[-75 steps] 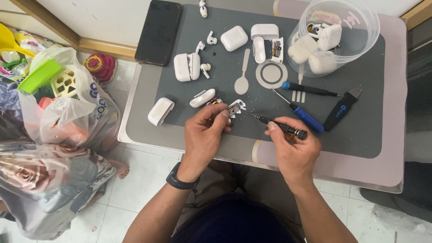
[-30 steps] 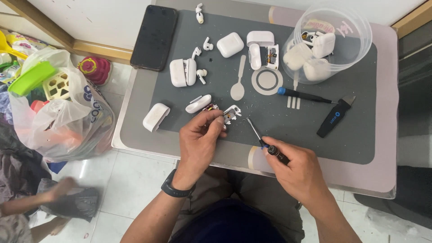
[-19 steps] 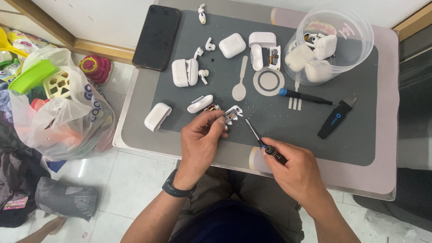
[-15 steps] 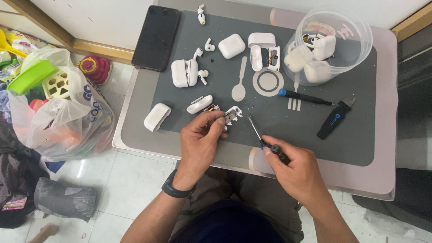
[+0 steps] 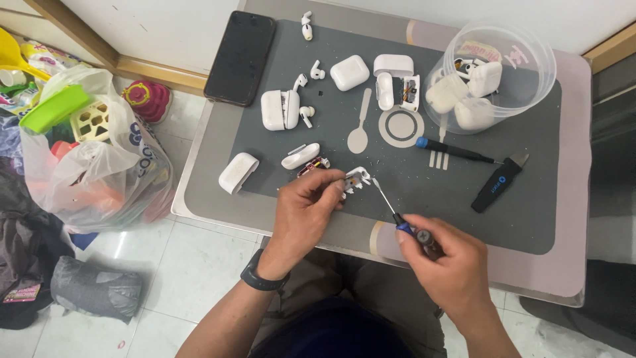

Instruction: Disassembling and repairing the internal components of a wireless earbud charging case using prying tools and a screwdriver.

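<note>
My left hand (image 5: 306, 212) pinches a small white and metal earbud-case part (image 5: 356, 180) just above the grey work mat (image 5: 411, 192). My right hand (image 5: 445, 260) grips a small screwdriver (image 5: 392, 209) with a dark handle and blue collar; its thin shaft points up-left, the tip just right of the part. A white case shell half (image 5: 300, 156) and a small circuit piece (image 5: 314, 164) lie just above my left fingers.
On the mat lie open white earbud cases (image 5: 279, 109), loose earbuds (image 5: 306, 12), a spoon-shaped pry tool (image 5: 359, 132), a ring sticker (image 5: 401, 127), another blue-tipped screwdriver (image 5: 454, 150) and a black scraper (image 5: 498, 182). A clear tub (image 5: 513, 93) holds more cases. A black phone (image 5: 240, 56) lies at the left; plastic bags (image 5: 93, 159) on the floor.
My right hand has drawn the screwdriver back towards me and to the right, tilting its tip up-left near the part. My left hand keeps hold of the part in the same spot.
</note>
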